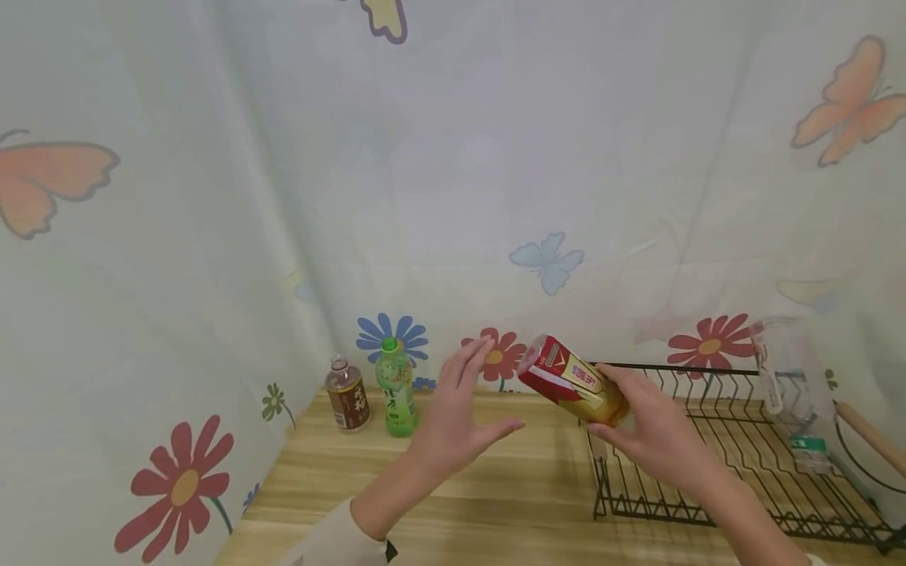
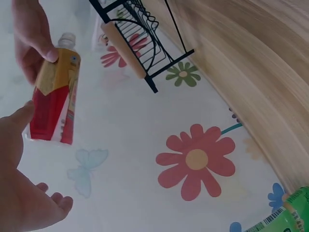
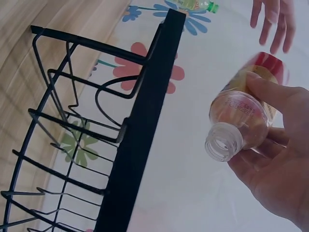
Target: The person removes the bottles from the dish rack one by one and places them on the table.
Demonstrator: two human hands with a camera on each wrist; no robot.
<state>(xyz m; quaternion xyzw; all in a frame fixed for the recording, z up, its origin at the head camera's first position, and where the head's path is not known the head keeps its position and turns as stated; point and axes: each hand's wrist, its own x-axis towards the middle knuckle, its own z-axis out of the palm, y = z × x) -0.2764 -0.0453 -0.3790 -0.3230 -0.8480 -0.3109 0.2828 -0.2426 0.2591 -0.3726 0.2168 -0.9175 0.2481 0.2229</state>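
- Right hand (image 1: 654, 424): fingers and thumb wrapped round the red-and-yellow bottle (image 1: 575, 383), gripping near its neck end.
- That bottle: tilted in the air by the left end of the black wire rack (image 1: 658, 511); mouth uncapped, base toward the left hand (image 1: 453, 420).
- Left hand: empty, fingers extended, thumb spread; near the base, apart from it.
- Green bottle (image 1: 398, 397) and brown-labelled bottle (image 1: 348, 402): upright side by side on the wooden table (image 1: 524, 491).

Glossy plastic bottle (image 1: 566, 380), smooth metal rack (image 3: 145, 121)
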